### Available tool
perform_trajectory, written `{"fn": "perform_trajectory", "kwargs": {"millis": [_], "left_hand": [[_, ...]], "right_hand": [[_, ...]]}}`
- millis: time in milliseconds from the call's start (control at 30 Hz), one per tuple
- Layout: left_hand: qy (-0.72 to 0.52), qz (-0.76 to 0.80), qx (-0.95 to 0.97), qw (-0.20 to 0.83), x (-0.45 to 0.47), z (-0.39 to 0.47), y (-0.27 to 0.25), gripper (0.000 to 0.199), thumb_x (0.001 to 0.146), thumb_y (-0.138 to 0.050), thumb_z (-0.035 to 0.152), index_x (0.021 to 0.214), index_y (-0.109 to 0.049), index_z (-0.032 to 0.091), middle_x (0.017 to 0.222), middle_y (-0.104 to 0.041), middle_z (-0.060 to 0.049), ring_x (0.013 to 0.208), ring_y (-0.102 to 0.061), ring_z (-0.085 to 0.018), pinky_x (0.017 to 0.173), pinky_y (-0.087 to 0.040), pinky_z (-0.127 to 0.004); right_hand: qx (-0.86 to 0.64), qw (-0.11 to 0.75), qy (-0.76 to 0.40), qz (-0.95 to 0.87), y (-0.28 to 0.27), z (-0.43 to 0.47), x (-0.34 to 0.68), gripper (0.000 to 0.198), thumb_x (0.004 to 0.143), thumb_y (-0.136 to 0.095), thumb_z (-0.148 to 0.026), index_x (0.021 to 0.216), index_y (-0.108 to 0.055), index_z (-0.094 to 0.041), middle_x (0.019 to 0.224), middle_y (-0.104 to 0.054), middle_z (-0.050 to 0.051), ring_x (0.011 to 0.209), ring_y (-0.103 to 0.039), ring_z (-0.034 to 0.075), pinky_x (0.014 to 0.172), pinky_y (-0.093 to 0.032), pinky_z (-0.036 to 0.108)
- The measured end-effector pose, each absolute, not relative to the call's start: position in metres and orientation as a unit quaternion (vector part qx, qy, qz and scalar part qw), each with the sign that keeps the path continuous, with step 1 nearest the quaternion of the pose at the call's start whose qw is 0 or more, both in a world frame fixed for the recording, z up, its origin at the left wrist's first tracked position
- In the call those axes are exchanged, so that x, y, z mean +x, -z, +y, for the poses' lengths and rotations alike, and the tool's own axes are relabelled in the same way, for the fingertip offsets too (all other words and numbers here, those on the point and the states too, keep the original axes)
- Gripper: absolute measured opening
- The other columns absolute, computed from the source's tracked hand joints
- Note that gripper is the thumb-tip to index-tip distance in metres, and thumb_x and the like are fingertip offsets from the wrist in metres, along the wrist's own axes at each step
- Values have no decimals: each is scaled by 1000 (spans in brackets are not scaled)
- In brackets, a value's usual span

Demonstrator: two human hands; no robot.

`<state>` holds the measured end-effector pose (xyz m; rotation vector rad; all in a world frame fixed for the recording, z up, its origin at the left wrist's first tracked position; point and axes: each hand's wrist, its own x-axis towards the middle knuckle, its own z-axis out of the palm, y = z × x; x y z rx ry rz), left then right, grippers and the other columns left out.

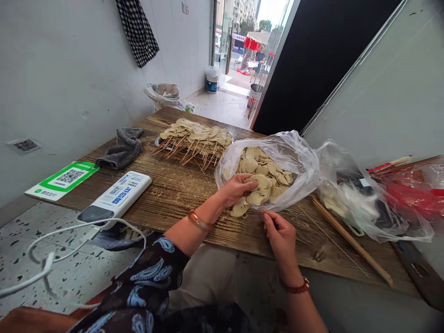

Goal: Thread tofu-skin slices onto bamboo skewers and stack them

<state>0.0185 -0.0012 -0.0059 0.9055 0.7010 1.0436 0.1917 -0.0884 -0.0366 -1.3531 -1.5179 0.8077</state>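
My left hand (239, 188) is closed on several thin, pale, flat oval slices (259, 190), over the near rim of a clear plastic bag (301, 159). More of the same slices (258, 162) fill that bag. Just below and to the right, my right hand (280, 231) pinches a thin wooden skewer (263, 206), whose upper end meets the held slices. To the left behind the bag, a metal tray (160, 141) carries a heap of skewered slices (197, 134), their sticks pointing toward me.
Loose bamboo skewers (354, 240) lie on the wooden table (173, 194) at right, beside a plastic bag with white contents (360, 199) and red packaging (412, 194). A grey cloth (121, 148), a QR code card (64, 178) and a white device with a cable (118, 196) are at left.
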Motion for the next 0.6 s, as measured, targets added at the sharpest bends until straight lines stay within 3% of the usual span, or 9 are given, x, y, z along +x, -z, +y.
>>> {"fn": "perform_trajectory", "kwargs": {"millis": [267,600], "left_hand": [[-466,305,421,716,27,-3,9,43,56,-80,40,83,-65,10,68,-61,-1,54,-52,-7,50,-38,-18],[-438,302,414,739,34,-7,11,46,55,-80,41,86,-64,10,71,-63,-2,55,-54,-8,52,-40,-19]], "right_hand": [[-567,463,-296,-614,36,-88,191,33,84,-54,-42,87,-72,-15,59,-57,0,51,-49,12,48,-38,23],[-579,470,-313,-588,34,-87,189,33,83,-54,-44,79,-69,-14,55,-50,-3,50,-44,10,49,-35,21]]}}
